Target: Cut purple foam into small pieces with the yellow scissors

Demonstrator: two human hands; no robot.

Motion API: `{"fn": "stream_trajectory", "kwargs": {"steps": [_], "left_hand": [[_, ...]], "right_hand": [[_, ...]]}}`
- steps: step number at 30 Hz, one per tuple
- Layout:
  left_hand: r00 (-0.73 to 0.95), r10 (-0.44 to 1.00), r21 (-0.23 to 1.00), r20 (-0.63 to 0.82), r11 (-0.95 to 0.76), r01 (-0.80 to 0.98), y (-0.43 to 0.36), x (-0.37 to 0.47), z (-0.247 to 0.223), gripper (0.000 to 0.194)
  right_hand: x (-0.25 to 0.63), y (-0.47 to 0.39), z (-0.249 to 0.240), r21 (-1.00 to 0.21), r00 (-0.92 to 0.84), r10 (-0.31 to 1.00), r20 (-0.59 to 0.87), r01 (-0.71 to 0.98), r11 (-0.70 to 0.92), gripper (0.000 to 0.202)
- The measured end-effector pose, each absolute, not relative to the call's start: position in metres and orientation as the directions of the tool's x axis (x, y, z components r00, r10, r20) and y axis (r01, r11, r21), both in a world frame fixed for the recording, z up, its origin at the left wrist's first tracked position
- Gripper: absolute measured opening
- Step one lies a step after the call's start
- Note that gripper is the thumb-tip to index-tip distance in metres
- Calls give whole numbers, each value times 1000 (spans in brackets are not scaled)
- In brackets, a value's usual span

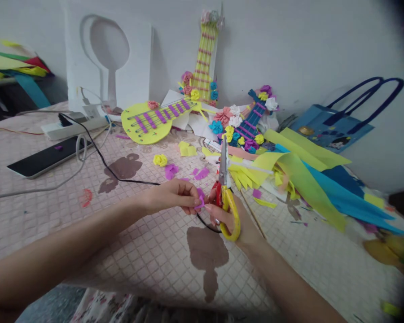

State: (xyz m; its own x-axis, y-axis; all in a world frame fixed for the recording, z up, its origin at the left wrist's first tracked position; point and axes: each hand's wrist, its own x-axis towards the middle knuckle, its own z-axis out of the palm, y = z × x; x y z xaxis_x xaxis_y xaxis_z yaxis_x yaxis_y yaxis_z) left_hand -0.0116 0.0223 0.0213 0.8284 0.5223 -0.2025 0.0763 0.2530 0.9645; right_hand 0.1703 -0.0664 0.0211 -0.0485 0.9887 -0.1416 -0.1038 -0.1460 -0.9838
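Watching remotely through head view. Left hand (180, 196) has fingertips clamped together on purple paper (201, 198), in front of me between both hands. Right hand (234, 217) wraps scissors (226, 193), blades pointing away; its thumb tip meets paper too. I'd pinch lightly, as thin paper probably tears; steer blades clear of left fingers, and watch black cable (138, 181) running under hands.

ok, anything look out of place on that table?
Two small things. A purple scrap lies on the black device, apart from the other purple scraps. And a black cable runs to the left hand and shows again by the scissors, an awkward spot for a cord. No spill stands out.
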Motion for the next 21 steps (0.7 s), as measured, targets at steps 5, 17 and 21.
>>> {"fn": "stream_trajectory", "kwargs": {"steps": [5, 17, 21], "left_hand": [[832, 524, 968, -183, 243, 59, 21, -11, 21, 30], [634, 739, 931, 226, -356, 84, 4, -6, 23, 38], [612, 723, 841, 321, -515, 167, -4, -4, 25, 26]], "right_hand": [[169, -66, 22, -986, -52, 989, -139, -85, -144, 31], [168, -64, 20, -990, 81, 993, -88, -113, -78, 27], [168, -64, 17, -995, 82, 995, -51, -87, -43, 23]]}}
